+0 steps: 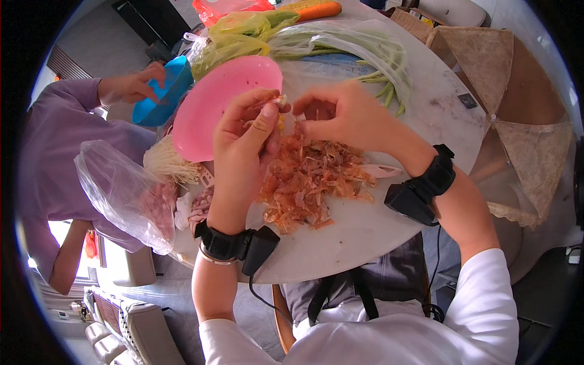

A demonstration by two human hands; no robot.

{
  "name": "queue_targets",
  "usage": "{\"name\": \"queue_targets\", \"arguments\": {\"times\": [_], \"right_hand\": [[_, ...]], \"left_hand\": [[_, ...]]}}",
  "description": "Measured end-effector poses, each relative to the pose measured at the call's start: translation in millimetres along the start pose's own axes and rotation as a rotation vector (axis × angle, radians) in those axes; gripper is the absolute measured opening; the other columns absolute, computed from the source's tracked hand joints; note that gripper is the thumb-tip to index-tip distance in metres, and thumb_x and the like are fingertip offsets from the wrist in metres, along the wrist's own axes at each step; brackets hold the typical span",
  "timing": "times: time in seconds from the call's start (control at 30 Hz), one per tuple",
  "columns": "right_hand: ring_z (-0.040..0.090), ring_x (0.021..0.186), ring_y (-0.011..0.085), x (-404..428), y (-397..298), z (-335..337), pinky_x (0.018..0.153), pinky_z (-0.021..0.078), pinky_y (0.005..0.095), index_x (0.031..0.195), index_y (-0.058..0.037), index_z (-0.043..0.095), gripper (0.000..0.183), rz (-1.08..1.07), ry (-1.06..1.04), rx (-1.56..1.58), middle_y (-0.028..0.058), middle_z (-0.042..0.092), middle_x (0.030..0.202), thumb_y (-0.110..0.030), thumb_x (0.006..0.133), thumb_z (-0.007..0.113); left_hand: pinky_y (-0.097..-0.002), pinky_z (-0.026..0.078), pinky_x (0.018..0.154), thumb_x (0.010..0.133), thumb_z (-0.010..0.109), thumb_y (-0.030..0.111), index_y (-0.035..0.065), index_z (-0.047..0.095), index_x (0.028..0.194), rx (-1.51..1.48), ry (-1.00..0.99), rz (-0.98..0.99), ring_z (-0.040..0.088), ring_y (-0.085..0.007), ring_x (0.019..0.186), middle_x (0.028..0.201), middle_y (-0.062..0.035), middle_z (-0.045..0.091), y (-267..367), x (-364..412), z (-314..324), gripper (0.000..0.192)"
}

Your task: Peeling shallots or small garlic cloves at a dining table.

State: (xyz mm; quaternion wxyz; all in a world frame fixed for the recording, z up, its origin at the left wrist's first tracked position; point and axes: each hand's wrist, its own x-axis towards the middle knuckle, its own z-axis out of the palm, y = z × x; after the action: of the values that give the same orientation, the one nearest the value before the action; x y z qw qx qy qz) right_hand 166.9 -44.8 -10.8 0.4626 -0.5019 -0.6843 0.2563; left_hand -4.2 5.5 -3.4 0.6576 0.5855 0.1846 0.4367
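My left hand pinches a small pale clove-like piece between thumb and fingers, above the table. Close on its right is my right hand, fingers curled and slightly blurred; whether anything is between its fingertips is unclear. Below both hands spreads a heap of reddish-brown papery skins. The pale handle of some tool sticks out from the heap's right side. Behind my left hand, a pink plastic basin stands tilted, with a few dark specks inside. Pinkish shallot-like bulbs lie partly hidden by my left wrist.
Enoki mushrooms and a clear plastic bag with pinkish contents lie left. Another person's hand is at a blue bowl. Bagged long beans and a carrot lie across the table. A mesh food cover stands right.
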Motion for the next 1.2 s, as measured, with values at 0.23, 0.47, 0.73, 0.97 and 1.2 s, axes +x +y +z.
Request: {"name": "queue_targets", "arguments": {"times": [0.23,0.47,0.73,0.97,1.2], "right_hand": [[0.055,0.065,0.0118,1,2,3,0.060,0.0442,0.0242,0.095,-0.0018,0.058,0.021,-0.172,0.107,0.128,0.0062,0.058,0.077,-0.015,0.079,0.060],[0.057,0.063,0.0254,0,-1,0,0.057,0.0441,0.0308,0.085,-0.0013,0.058,0.014,-0.325,0.187,-0.099,0.0135,0.059,0.074,-0.013,0.077,0.059],[0.056,0.069,0.0278,0,3,3,0.060,0.0444,0.0319,0.086,-0.0019,0.058,0.013,-0.505,0.191,-0.254,0.0118,0.058,0.078,-0.006,0.074,0.057],[0.056,0.069,0.0316,1,1,2,0.060,0.0453,0.0354,0.082,-0.0009,0.058,0.012,-0.530,0.185,-0.266,0.0136,0.058,0.077,-0.005,0.072,0.057],[0.053,0.055,0.0199,0,3,1,0.049,0.0421,0.0270,0.079,-0.0035,0.060,0.011,-0.618,0.231,-0.264,0.0067,0.056,0.068,-0.001,0.068,0.060]], "left_hand": [[-0.0144,0.030,0.043,0.084,0.056,0.009,0.0041,0.054,0.106,0.045,0.000,-0.076,0.043,-0.0025,0.055,0.087,-0.0023,0.058,-4,1,-2,0.023],[-0.0140,0.030,0.044,0.081,0.058,0.005,0.0006,0.053,0.105,0.116,0.067,-0.083,0.044,-0.0021,0.055,0.085,-0.0015,0.058,0,1,6,0.026],[-0.0135,0.031,0.045,0.080,0.060,0.007,0.0017,0.054,0.095,0.165,0.144,-0.159,0.044,-0.0008,0.057,0.076,0.0027,0.053,-4,-2,7,0.017],[-0.0135,0.031,0.047,0.081,0.061,0.010,0.0014,0.056,0.092,0.218,0.047,-0.096,0.043,0.0003,0.058,0.076,0.0032,0.053,-9,-1,-2,0.014],[-0.0128,0.030,0.046,0.080,0.063,0.010,0.0000,0.057,0.094,0.250,-0.037,-0.097,0.043,0.0007,0.056,0.072,0.0025,0.055,-6,-1,-2,0.018]]}}
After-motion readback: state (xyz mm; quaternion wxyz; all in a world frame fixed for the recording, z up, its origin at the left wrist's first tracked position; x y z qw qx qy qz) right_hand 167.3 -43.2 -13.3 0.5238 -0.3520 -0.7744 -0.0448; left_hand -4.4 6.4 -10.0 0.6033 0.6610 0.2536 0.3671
